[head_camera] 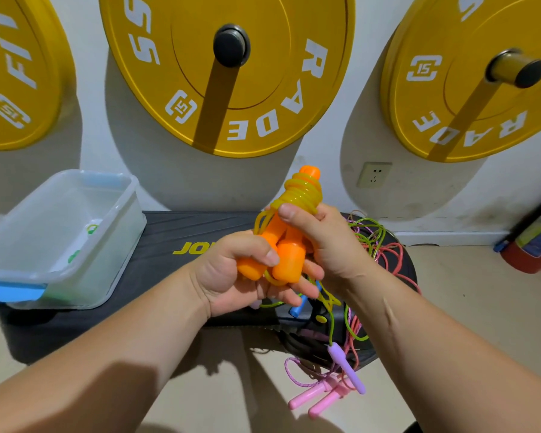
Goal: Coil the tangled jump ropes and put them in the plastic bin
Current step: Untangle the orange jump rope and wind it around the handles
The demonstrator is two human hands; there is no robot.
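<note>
Both hands hold an orange-handled jump rope (289, 259) in front of me, its yellow cord (303, 192) wound in coils round the upper ends of the two handles. My left hand (241, 273) grips the lower handle ends. My right hand (319, 239) pinches the coiled cord with thumb on top. A clear plastic bin (60, 273) with blue latches stands at the left on a black step platform (156, 245). A tangle of green, red and purple ropes (378, 245) lies on the platform's right end, with pink handles (319, 398) and a purple handle (347, 367) on the floor.
Yellow weight plates (231, 73) hang on the white wall behind, with a wall socket (374, 175) low down. A red object (531, 245) sits at the right by the wall. A blue handle (297, 307) shows under my hands. The floor is beige.
</note>
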